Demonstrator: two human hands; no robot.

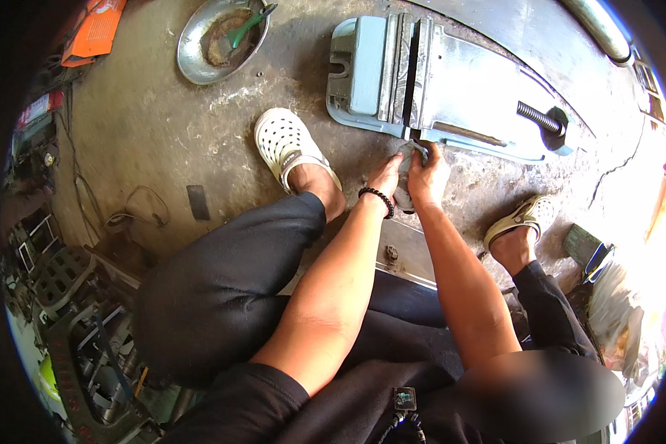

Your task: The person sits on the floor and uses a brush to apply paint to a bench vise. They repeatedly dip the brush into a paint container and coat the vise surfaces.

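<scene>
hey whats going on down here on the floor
A person sits low over a stained concrete floor, knees apart, both arms reaching down between their feet. The left hand, with a dark bead bracelet at the wrist, and the right hand grip a small grey piece together, right at the near edge of a large blue-grey machine vise lying on the floor. What the piece is cannot be told. A metal bowl holding a green-handled tool sits further off to the left.

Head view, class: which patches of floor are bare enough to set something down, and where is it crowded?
Bare: floor between the metal bowl, white clog and cables. Crowded: where left hand and right hand grip a grey part at the vise.
</scene>
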